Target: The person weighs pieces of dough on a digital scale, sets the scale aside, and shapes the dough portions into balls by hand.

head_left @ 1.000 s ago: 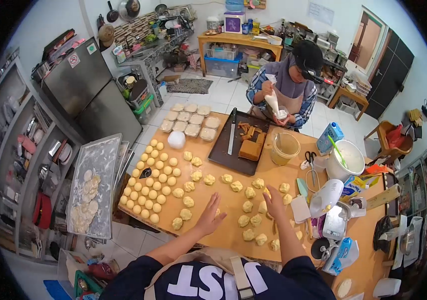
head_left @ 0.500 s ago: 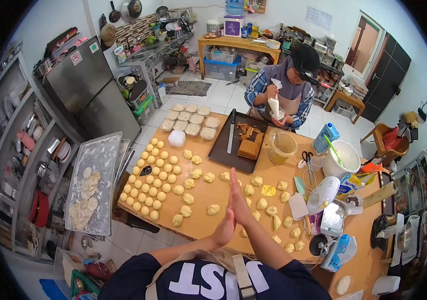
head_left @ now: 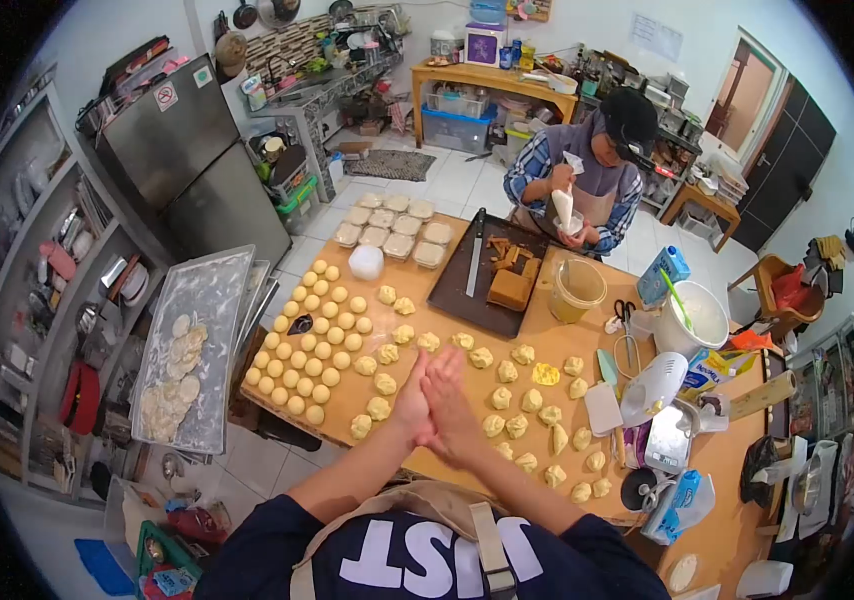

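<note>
My left hand and my right hand are pressed palm to palm above the near side of the table. Their fingers are closed around each other, and whatever lies between the palms is hidden. Rough yellow dough lumps are scattered to the right of the hands, with more beyond them. To the left, smooth round dough balls stand in close rows. A flattened yellow dough piece lies among the lumps on the right.
Across the table a person holds a piping bag. A dark tray carries a knife and brown cake. Lidded tubs stand at the far left; a white bucket, hand mixer and scale crowd the right.
My hands have shifted left and turned from flat, upright palms to a cupped clasp, one over the other. The view has moved slightly; the dough pieces look unmoved.
</note>
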Demonstrator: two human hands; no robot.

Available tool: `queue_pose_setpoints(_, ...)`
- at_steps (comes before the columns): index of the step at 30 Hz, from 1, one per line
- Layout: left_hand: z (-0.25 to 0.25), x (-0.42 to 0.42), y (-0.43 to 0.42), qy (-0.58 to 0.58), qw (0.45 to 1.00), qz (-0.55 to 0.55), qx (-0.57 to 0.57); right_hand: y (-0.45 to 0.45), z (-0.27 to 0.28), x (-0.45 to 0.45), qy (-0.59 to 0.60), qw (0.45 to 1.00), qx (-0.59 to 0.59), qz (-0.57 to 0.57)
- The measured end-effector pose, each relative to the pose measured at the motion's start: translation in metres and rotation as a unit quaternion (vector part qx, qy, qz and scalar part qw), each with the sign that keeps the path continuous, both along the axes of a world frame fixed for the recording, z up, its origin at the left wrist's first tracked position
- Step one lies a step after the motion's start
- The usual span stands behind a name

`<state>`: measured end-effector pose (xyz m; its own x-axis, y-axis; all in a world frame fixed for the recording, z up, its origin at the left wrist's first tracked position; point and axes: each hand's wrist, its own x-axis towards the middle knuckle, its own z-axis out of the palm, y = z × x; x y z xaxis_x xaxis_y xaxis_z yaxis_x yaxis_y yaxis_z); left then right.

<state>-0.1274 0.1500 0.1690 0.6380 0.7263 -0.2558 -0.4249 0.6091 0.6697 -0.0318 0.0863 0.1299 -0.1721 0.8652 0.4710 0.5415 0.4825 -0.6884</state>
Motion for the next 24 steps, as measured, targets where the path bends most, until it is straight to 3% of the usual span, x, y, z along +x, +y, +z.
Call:
queue_pose_setpoints(2, 0.001, -0.009, -0.001, -0.073, 0.991, -0.055, -0.097, 0.008, -0.008, 0.033, -0.167, 0.984, -0.019, -0.061)
queue_pose_setpoints(3, -0.022, -0.016, 0.003, -0.103, 0.988, -0.006, -0.114, 0.011, -0.006, 0.043, -0.197, 0.974, -0.049, -0.103)
queue_pose_setpoints(5, -0.005, -0.035, -0.001, -0.044, 0.997, 0.02, 0.052, 0.018, -0.06, 0.073, -0.186, 0.96, -0.141, -0.154)
queue_pose_setpoints(6, 0.001, -0.043, 0.0, -0.014, 0.99, 0.032, 0.136, 0.012, -0.064, 0.077, -0.089, 0.968, -0.15, -0.183)
queue_pose_setpoints(7, -0.01, -0.048, 0.007, 0.063, 0.987, 0.134, 0.056, 0.008, -0.069, 0.079, 0.01, 0.965, -0.157, -0.209)
queue_pose_setpoints(10, -0.041, -0.093, 0.031, -0.049, 0.981, 0.137, -0.131, 0.008, -0.088, 0.075, 0.106, 0.944, -0.208, -0.232)
queue_pose_setpoints(13, -0.07, -0.11, 0.023, -0.115, 0.963, 0.186, -0.157, 0.015, -0.118, 0.069, -0.005, 0.935, -0.214, -0.284)
queue_pose_setpoints(16, -0.045, -0.104, 0.009, 0.001, 0.956, 0.244, -0.164, 0.019, -0.08, 0.053, -0.053, 0.928, -0.304, -0.206)
queue_pose_setpoints(19, -0.085, -0.119, 0.014, 0.032, 0.988, 0.13, -0.083, 0.036, -0.097, 0.041, -0.16, 0.946, -0.225, -0.172)
queue_pose_setpoints(22, -0.101, -0.098, 0.003, 0.235, 0.96, 0.149, 0.024, 0.048, -0.147, 0.034, -0.156, 0.978, -0.044, -0.133)
queue_pose_setpoints(24, -0.105, -0.093, -0.006, 0.285, 0.953, 0.092, 0.053, 0.05, -0.148, 0.029, -0.203, 0.962, -0.167, -0.073)
